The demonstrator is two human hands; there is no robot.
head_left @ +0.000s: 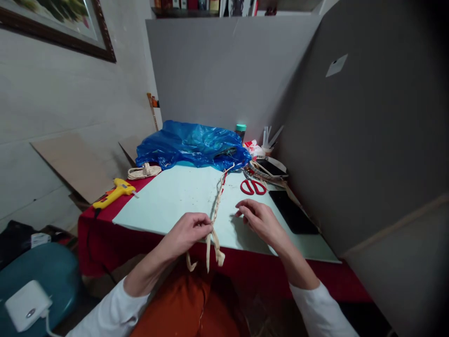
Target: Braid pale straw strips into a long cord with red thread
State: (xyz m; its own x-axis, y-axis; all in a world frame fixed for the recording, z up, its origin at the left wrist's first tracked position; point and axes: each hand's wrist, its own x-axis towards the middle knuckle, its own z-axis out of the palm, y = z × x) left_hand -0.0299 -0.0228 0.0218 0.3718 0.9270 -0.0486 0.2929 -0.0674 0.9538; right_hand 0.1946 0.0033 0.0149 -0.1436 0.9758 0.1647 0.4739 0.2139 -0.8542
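Observation:
My left hand is closed in a pinch on a braided straw cord at the near edge of the pale green board. The braid runs away across the board toward the blue plastic bag, and its loose ends hang down below my fingers. My right hand hovers just right of the braid with fingers loosely curled and nothing visible in them. Red-handled scissors lie beyond my right hand.
A yellow glue gun lies on the red tablecloth at left, near a small woven straw piece. A black phone lies at right, beside rolls of straw band. Grey partition panels wall the back and right.

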